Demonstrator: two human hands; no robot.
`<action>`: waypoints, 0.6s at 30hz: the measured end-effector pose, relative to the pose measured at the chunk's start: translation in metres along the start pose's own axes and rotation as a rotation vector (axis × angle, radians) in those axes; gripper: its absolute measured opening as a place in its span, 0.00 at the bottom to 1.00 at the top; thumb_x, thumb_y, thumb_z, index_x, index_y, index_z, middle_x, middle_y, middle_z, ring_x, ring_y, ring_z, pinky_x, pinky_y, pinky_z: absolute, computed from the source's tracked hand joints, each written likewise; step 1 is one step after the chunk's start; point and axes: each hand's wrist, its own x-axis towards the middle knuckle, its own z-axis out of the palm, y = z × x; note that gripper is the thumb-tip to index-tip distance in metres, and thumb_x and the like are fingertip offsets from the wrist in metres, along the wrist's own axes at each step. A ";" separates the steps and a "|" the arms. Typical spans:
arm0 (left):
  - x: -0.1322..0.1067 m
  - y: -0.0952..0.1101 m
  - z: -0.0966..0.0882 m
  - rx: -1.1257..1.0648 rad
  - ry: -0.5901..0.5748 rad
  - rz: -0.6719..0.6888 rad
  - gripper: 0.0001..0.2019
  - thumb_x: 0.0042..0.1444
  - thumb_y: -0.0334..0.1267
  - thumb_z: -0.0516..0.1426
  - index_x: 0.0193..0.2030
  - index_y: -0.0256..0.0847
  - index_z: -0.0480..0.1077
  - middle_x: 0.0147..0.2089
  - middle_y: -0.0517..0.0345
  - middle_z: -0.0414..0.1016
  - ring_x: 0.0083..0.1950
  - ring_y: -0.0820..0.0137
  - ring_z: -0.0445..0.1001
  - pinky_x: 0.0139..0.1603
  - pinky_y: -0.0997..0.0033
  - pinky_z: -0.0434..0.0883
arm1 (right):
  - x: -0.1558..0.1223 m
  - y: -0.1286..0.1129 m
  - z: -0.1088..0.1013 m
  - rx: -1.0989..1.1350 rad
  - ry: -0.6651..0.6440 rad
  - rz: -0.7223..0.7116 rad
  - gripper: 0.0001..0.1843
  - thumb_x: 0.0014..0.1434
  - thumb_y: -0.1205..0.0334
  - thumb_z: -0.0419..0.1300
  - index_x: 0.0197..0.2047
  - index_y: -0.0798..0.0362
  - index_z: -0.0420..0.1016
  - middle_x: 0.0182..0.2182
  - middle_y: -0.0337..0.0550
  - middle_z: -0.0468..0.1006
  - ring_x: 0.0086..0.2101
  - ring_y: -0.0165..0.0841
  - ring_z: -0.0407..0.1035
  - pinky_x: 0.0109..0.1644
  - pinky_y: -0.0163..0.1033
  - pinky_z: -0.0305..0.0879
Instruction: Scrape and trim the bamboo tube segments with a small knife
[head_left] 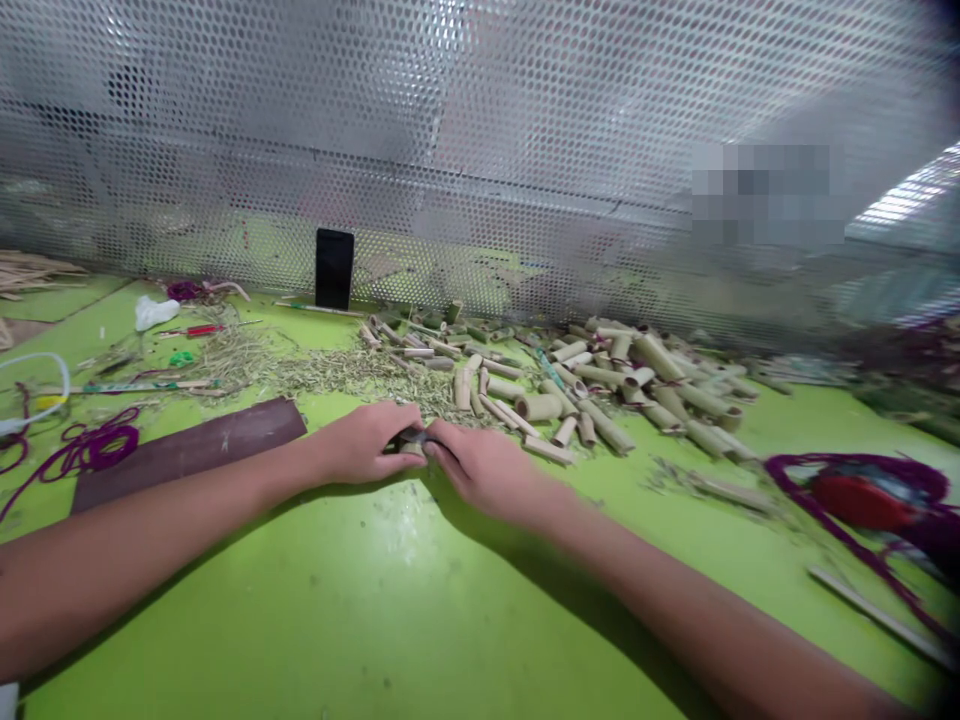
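Observation:
My left hand [364, 443] and my right hand [480, 470] meet at the middle of the green table [300, 620], fingertips nearly touching. Between them they grip a short bamboo tube [411, 441] with a dark part at its top, partly hidden by my fingers. Just beyond my hands lies a loose pile of cut bamboo tubes [600, 380], its nearest pieces almost at my right fingers. Dry bamboo shavings [352, 372] spread beyond my left hand. A dark brown strip of board [187, 455] lies near my left wrist.
A perforated metal screen [480, 130] stands along the far table edge, with a black phone [334, 268] propped against it. Purple cord [101, 447] lies at the left, and a red spool with purple cord [859, 500] at the right. Small tools lie far left.

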 end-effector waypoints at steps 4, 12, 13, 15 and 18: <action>0.000 -0.001 0.000 -0.021 0.004 0.040 0.22 0.68 0.60 0.52 0.45 0.41 0.70 0.43 0.51 0.77 0.44 0.60 0.74 0.46 0.62 0.70 | 0.000 0.005 -0.001 0.049 -0.007 -0.037 0.14 0.77 0.61 0.47 0.47 0.55 0.73 0.34 0.48 0.81 0.29 0.35 0.71 0.33 0.38 0.59; 0.001 0.000 -0.001 -0.039 -0.020 0.096 0.22 0.71 0.59 0.51 0.49 0.41 0.72 0.47 0.48 0.79 0.49 0.57 0.75 0.53 0.58 0.71 | 0.000 0.013 -0.002 0.052 -0.003 -0.113 0.14 0.75 0.61 0.48 0.47 0.54 0.75 0.36 0.47 0.82 0.32 0.36 0.71 0.37 0.39 0.60; 0.000 0.000 -0.001 -0.038 -0.020 0.095 0.21 0.71 0.58 0.51 0.49 0.41 0.72 0.47 0.48 0.80 0.49 0.57 0.75 0.54 0.58 0.71 | -0.001 0.014 -0.003 0.054 -0.004 -0.116 0.14 0.75 0.61 0.48 0.47 0.54 0.75 0.36 0.47 0.82 0.32 0.36 0.71 0.37 0.39 0.60; 0.000 0.000 -0.001 -0.042 -0.017 0.077 0.19 0.70 0.56 0.53 0.50 0.42 0.72 0.48 0.48 0.80 0.50 0.57 0.76 0.55 0.57 0.71 | -0.001 0.015 -0.003 0.069 -0.009 -0.113 0.15 0.75 0.60 0.48 0.46 0.55 0.75 0.36 0.47 0.81 0.32 0.36 0.71 0.36 0.39 0.59; 0.000 0.002 -0.002 -0.083 0.003 0.002 0.21 0.66 0.53 0.59 0.59 0.42 0.69 0.53 0.48 0.80 0.52 0.56 0.77 0.55 0.57 0.72 | 0.000 0.017 -0.003 0.081 0.017 -0.084 0.16 0.75 0.59 0.47 0.45 0.55 0.75 0.35 0.47 0.81 0.32 0.37 0.71 0.36 0.40 0.60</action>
